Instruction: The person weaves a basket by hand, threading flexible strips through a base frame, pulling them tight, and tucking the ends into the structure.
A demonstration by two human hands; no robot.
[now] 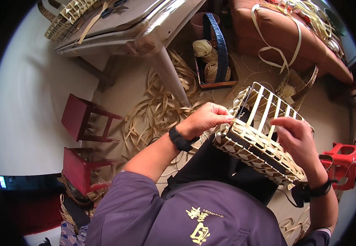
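Basket: a half-woven rectangular basket of pale bamboo strips over a dark frame (260,139), tilted on the person's lap, its open uprights pointing away.
Left hand: the left hand (206,119) is pinched on a strip at the basket's near left corner, fingertips closed on it.
Right hand: the right hand (295,137) grips the basket's right side, fingers curled over the rim.
Floor: loose pale bamboo strips (157,110) lie heaped beyond the left hand.
Left side: two red wooden stools (83,119).
Beyond: a small wooden box of twine balls (212,67).

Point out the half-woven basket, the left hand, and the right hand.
half-woven basket (256,152): head view, woven lower wall.
left hand (206,119): head view, back of hand.
right hand (296,137): head view, back of hand.
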